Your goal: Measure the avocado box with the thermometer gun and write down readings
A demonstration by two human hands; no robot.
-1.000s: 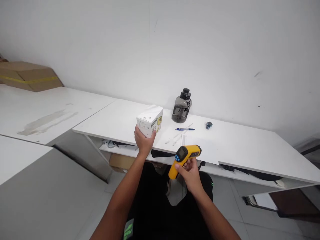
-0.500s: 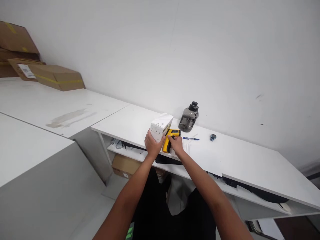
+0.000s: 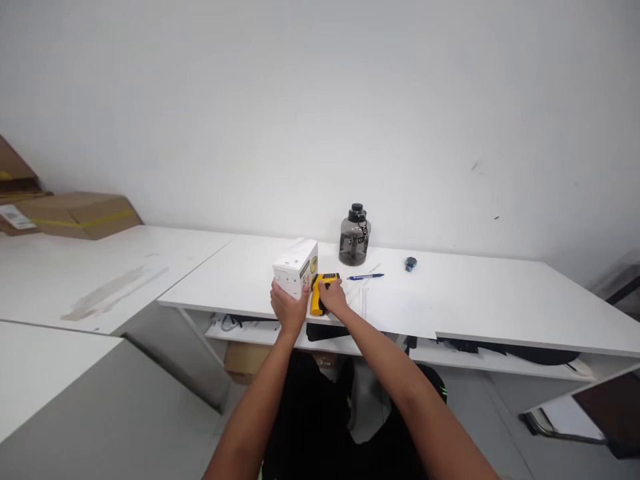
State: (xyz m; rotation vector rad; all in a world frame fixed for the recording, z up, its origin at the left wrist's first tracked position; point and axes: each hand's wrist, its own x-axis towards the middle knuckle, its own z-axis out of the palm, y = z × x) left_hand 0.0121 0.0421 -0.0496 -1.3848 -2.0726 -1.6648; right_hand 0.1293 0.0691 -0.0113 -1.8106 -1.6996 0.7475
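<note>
My left hand [image 3: 289, 308] grips the near side of a small white carton [image 3: 296, 267] that stands on the white desk [image 3: 450, 303]. Right beside the carton lies a yellow-and-black infrared thermometer gun [image 3: 320, 291], and my right hand [image 3: 334, 298] is closed on its handle at the desk's front edge. Both arms reach forward from the bottom of the view.
A dark translucent water jug [image 3: 353, 235] stands by the wall behind the carton. A blue pen [image 3: 366, 276], thin white sticks and a small dark object [image 3: 411, 264] lie to the right. Cardboard boxes [image 3: 75, 215] sit on the left table; cables and a carton fill the under-desk shelf.
My right hand carried the thermometer gun from mid-air in front of me down onto the desk next to the carton. My left hand stayed on the carton. The view shifted.
</note>
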